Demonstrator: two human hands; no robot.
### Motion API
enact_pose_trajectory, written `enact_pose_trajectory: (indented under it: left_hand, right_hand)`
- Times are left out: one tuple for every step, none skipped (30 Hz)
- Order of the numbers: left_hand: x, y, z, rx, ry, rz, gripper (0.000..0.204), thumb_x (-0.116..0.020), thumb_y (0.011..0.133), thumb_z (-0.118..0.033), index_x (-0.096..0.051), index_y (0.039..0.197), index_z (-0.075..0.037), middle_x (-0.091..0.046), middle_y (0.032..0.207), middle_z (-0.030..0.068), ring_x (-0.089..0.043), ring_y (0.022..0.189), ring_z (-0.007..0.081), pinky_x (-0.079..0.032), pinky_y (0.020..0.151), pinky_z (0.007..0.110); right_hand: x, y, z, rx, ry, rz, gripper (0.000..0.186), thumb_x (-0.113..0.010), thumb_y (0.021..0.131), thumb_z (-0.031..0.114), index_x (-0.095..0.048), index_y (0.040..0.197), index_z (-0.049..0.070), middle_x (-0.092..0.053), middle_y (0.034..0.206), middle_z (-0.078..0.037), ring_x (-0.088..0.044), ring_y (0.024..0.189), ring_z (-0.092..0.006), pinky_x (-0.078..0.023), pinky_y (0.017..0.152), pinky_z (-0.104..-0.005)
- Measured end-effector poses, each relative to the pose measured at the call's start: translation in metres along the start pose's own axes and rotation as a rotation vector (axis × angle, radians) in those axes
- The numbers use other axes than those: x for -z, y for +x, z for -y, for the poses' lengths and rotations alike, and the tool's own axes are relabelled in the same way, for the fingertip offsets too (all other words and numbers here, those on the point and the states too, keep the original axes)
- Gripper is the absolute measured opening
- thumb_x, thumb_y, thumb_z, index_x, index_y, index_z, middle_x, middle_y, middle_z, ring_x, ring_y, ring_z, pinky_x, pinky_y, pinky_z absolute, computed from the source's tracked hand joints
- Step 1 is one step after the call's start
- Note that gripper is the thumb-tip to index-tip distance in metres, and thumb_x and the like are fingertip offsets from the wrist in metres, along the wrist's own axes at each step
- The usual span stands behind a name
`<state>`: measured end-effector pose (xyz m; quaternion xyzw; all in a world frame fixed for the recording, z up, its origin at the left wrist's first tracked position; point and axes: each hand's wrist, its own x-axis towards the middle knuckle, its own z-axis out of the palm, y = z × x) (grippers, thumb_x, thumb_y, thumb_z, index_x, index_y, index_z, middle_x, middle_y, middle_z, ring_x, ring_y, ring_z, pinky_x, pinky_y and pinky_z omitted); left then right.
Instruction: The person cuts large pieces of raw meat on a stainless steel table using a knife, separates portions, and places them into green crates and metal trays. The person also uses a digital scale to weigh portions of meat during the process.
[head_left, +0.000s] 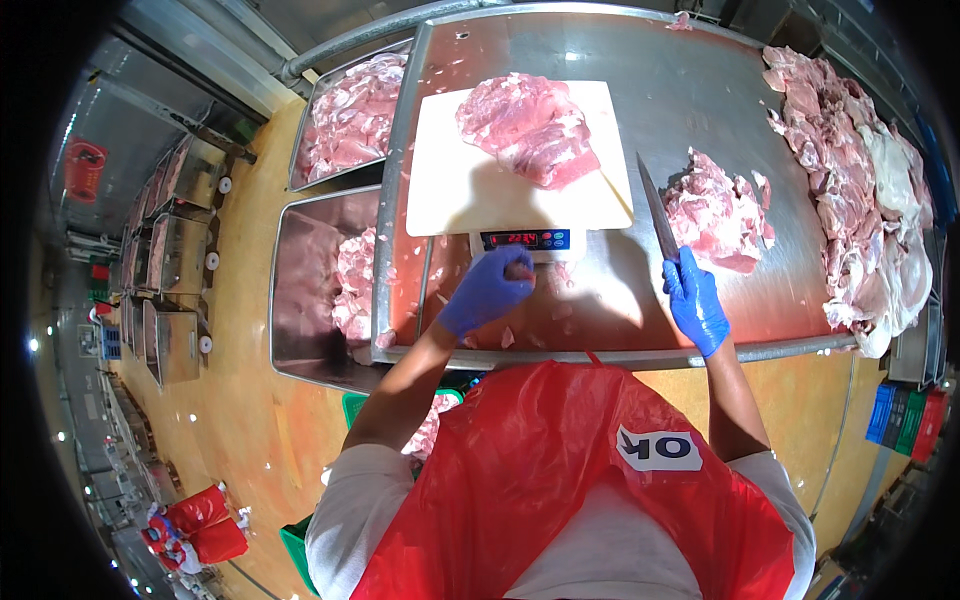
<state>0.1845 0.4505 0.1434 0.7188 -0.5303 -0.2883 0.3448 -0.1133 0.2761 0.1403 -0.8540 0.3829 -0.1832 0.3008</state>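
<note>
My left hand (pixel 488 293), in a blue glove, is closed just in front of the scale. A small dark-red scrap of meat (pixel 518 271) shows at its fingers. Blue-gloved too, my right hand (pixel 694 305) grips a knife (pixel 656 205) by its handle, the blade pointing away over the steel table. A large slab of pink meat (pixel 527 128) lies on a white cutting board (pixel 440 190), which rests on a digital scale (pixel 527 241) with a lit display. Right of the blade sits a pile of trimmed meat pieces (pixel 715 212).
Along the right edge of the steel table (pixel 690 90) lies a long heap of meat (pixel 845 180). Two steel tubs (pixel 305 285) with meat stand left of the table. A green crate (pixel 354 405) is below its near edge. Far left, a person in red (pixel 200 525) is among carts.
</note>
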Motion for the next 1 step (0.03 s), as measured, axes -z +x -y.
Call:
enact_pose_trajectory:
  left_hand:
    - [0.0134,-0.0025,0.0127,0.158,-0.223,0.202,0.013,-0.066,0.08,-0.012,-0.066,0.092,-0.008,-0.069,0.086,0.0034,-0.059,0.066,0.0208,-0.049,0.065,0.028]
  right_hand:
    - [-0.0034,-0.0021,-0.0056,-0.046,0.021,0.024,0.02,-0.055,0.099,0.016,-0.052,0.113,0.002,-0.067,0.078,-0.018,-0.068,0.068,-0.0272,-0.052,0.059,-0.0373]
